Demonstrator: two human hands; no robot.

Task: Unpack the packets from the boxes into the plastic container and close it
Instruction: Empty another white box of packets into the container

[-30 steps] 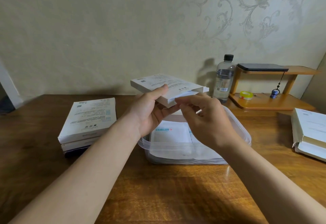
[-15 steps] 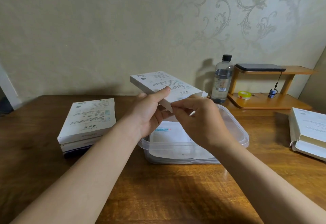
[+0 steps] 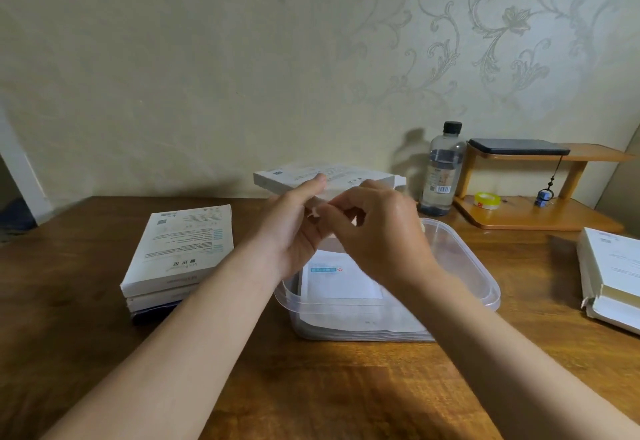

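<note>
A flat white box [image 3: 332,178] is held level above the clear plastic container [image 3: 460,266], with my left hand [image 3: 294,231] gripping it from below, thumb on top. My right hand [image 3: 377,231] pinches at the box's near open end, fingertips together on a small white flap or packet edge; what they hold is mostly hidden. White packets [image 3: 341,280] lie inside the container. A stack of white boxes [image 3: 180,249] sits left of it. No lid is visible.
On the wooden table [image 3: 311,387], a water bottle [image 3: 443,173] stands behind the container. A small wooden shelf [image 3: 540,211] at back right holds a dark device, a tape roll [image 3: 487,200] and a small blue charm. Another white box [image 3: 613,277] lies at the right edge.
The box has been tipped flatter and now sits level. My right hand has drawn back toward me along the box's near end, its fingers pinched tighter.
</note>
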